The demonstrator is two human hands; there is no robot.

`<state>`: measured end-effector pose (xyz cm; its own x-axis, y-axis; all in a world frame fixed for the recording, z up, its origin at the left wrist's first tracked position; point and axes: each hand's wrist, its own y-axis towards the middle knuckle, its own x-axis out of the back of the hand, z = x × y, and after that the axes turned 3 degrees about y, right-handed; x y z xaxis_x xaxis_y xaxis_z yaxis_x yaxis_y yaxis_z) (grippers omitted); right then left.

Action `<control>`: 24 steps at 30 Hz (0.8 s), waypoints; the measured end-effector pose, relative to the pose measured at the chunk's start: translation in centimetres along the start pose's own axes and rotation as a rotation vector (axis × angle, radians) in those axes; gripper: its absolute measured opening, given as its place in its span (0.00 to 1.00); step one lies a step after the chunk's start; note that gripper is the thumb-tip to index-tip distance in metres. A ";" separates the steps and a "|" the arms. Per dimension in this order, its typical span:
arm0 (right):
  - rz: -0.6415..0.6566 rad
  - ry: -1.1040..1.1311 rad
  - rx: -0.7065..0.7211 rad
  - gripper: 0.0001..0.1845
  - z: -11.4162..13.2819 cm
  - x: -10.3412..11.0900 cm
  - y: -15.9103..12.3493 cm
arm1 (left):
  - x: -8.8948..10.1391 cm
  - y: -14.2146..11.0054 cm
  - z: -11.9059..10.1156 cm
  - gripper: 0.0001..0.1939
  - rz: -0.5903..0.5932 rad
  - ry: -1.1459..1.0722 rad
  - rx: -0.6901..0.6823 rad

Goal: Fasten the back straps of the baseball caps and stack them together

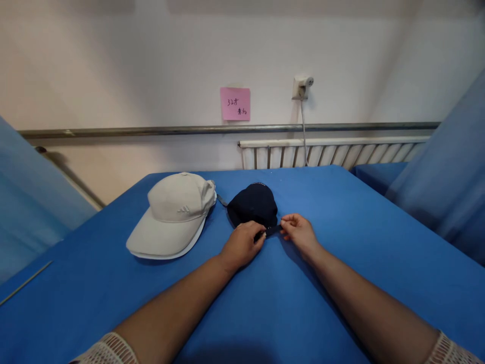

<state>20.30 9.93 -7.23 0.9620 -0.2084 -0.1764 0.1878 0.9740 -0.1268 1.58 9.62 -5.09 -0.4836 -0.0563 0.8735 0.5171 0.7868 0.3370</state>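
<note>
Cuffs [109, 350], hands [242, 245] [301, 235] in pinch on strap [273, 230] of dk cap [253, 203], logo'd wht cap [172, 222], "32" note [235, 104]

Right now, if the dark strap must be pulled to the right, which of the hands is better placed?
Probably the right hand: it pinches the right end of the strap, while the left hand is farther left, close to the dark cap.
</note>
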 end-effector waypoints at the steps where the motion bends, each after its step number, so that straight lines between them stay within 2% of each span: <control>1: -0.022 0.005 -0.013 0.14 0.0 0.0 0.0 | 0.0 0.0 0.0 0.08 0.026 0.017 -0.008; 6: -0.082 0.065 -0.076 0.10 0.5 0.0 -0.1 | -0.1 -0.1 0.1 0.09 0.075 0.047 0.031; 10: -0.081 0.097 -0.122 0.06 1.0 0.2 -0.2 | -0.2 -0.1 0.2 0.09 0.041 -0.006 0.053; 12: -0.001 0.084 -0.165 0.03 1.3 0.3 -0.6 | -0.2 0.0 0.3 0.09 -0.016 -0.065 0.079; 15: 0.249 0.048 -0.313 0.09 1.6 0.4 -1.6 | -0.3 0.1 0.2 0.09 -0.126 -0.145 0.146; 18: 0.431 0.140 -0.446 0.08 1.5 0.1 -2.7 | -0.4 0.1 0.1 0.08 -0.204 -0.197 0.176; 21: 0.499 0.364 -0.486 0.11 1.0 -0.5 -3.1 | -0.6 0.0 0.0 0.09 -0.226 -0.215 0.166; 24: 0.434 0.543 -0.473 0.10 0.5 -0.8 -2.8 | -0.8 -0.1 0.1 0.09 -0.239 -0.248 0.166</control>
<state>19.09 7.38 -6.29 0.6778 0.0443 -0.7339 -0.3959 0.8631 -0.3137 1.87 9.67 -5.89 -0.7431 -0.1160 0.6591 0.2573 0.8597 0.4413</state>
